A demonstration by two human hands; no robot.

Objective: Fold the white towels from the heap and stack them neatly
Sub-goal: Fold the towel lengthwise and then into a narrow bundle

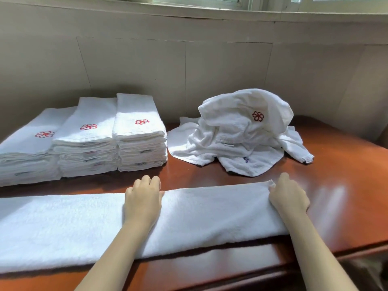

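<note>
A long white towel (199, 215), folded lengthwise into a strip, lies across the near side of the wooden table (346, 185). My left hand (142, 198) grips the strip's far edge near its middle, fingers curled over it. My right hand (288, 196) pinches the far corner at the strip's right end. A heap of crumpled white towels (237, 133) with a red flower emblem sits behind, at the right. Three stacks of folded white towels (88, 139) with red emblems stand side by side at the back left.
A beige panelled wall (189, 66) runs right behind the stacks and the heap, with a window sill above. The table's front edge (357, 250) is close to me, and its right part shows bare glossy wood.
</note>
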